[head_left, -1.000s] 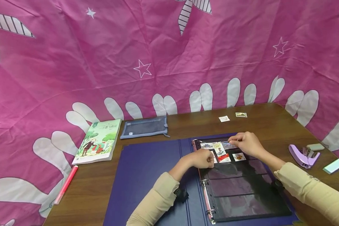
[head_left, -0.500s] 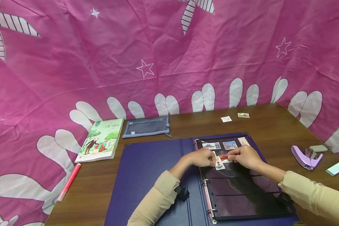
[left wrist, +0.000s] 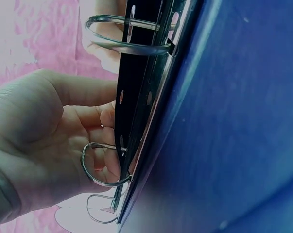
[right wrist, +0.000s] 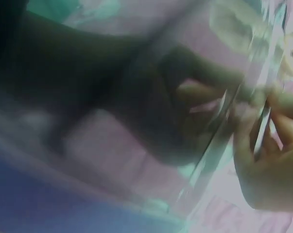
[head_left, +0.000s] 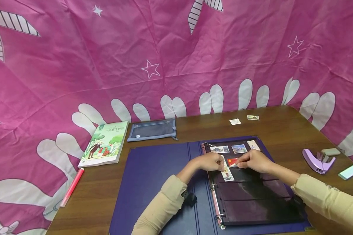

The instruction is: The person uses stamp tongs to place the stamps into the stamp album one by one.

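A blue ring binder lies spread out, with a black pocket page on its right side. Over the second pocket row my right hand pinches the right end of a red stamp between thumb and fingertips. My left hand, fingers curled, grips a pale stamp with a figure on it just left of the red one. Three stamps sit in the top row, among them a blue-toned stamp. In the left wrist view, the metal rings pass close by the palm. The right wrist view is blurred.
Two loose stamps, one pale and one darker, lie behind the binder. A purple stapler and a pale green-white block are at the right. A zip pouch, green book and red pen are at the left.
My right hand has come from the top row down to the red stamp, which now shows more fully. The figure stamp has moved down beside my left fingertips. The left hand has hardly moved.
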The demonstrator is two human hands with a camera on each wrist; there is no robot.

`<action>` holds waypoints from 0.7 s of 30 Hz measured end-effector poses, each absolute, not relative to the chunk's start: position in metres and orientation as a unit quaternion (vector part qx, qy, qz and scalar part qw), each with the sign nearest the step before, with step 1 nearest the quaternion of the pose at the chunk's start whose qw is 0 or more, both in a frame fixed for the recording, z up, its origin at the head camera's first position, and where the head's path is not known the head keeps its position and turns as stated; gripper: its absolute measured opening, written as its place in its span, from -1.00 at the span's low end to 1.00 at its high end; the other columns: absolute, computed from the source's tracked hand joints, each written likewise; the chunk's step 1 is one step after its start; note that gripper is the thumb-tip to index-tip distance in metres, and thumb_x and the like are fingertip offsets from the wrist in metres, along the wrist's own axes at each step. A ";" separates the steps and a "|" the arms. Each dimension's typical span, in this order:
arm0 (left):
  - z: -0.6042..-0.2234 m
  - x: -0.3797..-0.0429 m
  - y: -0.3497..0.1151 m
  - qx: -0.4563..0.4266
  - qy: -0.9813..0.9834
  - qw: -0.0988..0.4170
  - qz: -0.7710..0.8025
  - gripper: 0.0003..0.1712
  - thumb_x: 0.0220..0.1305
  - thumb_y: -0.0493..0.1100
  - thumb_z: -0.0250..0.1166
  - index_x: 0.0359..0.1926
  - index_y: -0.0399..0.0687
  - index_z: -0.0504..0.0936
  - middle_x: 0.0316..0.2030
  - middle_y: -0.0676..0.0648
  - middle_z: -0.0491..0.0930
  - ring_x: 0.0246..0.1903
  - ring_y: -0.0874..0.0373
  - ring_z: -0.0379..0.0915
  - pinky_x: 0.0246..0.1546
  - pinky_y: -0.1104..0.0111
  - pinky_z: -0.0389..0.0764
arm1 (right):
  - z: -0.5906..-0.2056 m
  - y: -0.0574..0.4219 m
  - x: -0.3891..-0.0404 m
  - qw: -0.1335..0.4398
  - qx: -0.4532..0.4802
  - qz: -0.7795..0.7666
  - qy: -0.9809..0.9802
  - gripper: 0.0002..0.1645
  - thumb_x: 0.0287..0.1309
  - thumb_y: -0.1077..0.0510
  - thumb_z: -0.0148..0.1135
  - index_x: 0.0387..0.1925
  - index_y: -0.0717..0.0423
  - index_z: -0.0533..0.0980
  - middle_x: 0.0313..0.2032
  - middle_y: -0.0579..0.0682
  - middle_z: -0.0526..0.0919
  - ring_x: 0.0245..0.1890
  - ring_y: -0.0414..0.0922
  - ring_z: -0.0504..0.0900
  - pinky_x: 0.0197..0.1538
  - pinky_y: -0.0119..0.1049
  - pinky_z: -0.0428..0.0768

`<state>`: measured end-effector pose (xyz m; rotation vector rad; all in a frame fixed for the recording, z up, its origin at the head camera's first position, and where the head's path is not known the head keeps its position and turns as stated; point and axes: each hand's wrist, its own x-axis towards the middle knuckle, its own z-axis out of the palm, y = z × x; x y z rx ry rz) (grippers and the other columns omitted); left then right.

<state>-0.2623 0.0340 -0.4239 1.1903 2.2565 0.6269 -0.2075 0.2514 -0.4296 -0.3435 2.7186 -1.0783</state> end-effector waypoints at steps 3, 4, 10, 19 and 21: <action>-0.422 -0.262 0.034 0.439 0.832 0.251 0.226 -0.86 0.20 -0.25 0.17 -0.46 -0.21 0.57 -0.64 0.15 0.29 -0.61 0.35 0.15 -0.50 0.59 0.22 | -0.430 0.255 -0.213 0.112 -0.154 -0.370 0.910 -0.78 0.01 0.09 0.32 -0.36 0.17 0.69 -0.25 0.14 0.73 -0.16 0.02 0.68 -0.14 -0.25 0.62; -0.422 -0.261 0.033 0.439 0.833 0.251 0.225 -0.87 0.20 -0.25 0.18 -0.46 -0.20 0.56 -0.63 0.16 0.29 -0.61 0.35 0.16 -0.49 0.60 0.23 | -0.430 0.256 -0.214 0.114 -0.162 -0.370 0.908 -0.78 0.01 0.10 0.32 -0.37 0.17 0.69 -0.25 0.14 0.73 -0.13 0.05 0.68 -0.09 -0.21 0.61; -0.421 -0.260 0.035 0.436 0.842 0.241 0.209 -0.88 0.18 -0.23 0.18 -0.45 -0.16 0.57 -0.62 0.17 0.31 -0.59 0.37 0.18 -0.48 0.61 0.25 | -0.431 0.261 -0.220 0.144 -0.190 -0.389 0.890 -0.79 0.02 0.14 0.30 -0.37 0.23 0.68 -0.29 0.13 0.73 -0.24 -0.27 0.64 -0.19 -0.41 0.58; -0.427 -0.254 0.036 0.430 0.867 0.181 0.175 -0.90 0.09 -0.24 0.21 -0.54 -0.07 0.53 -0.66 0.19 0.27 -0.59 0.37 0.17 -0.51 0.61 0.20 | -0.418 0.275 -0.242 0.155 -0.204 -0.399 0.881 -0.70 0.05 0.13 0.28 -0.23 0.28 0.65 -0.36 0.14 0.72 -0.55 -0.39 0.46 -0.48 -0.46 0.45; -0.428 -0.253 0.036 0.428 0.872 0.164 0.170 -0.91 0.06 -0.24 0.21 -0.55 -0.07 0.54 -0.67 0.20 0.27 -0.58 0.37 0.18 -0.51 0.62 0.19 | -0.412 0.283 -0.255 0.124 -0.174 -0.394 0.894 -0.67 0.07 0.12 0.28 -0.19 0.29 0.63 -0.33 0.17 0.71 -0.53 -0.35 0.47 -0.45 -0.43 0.46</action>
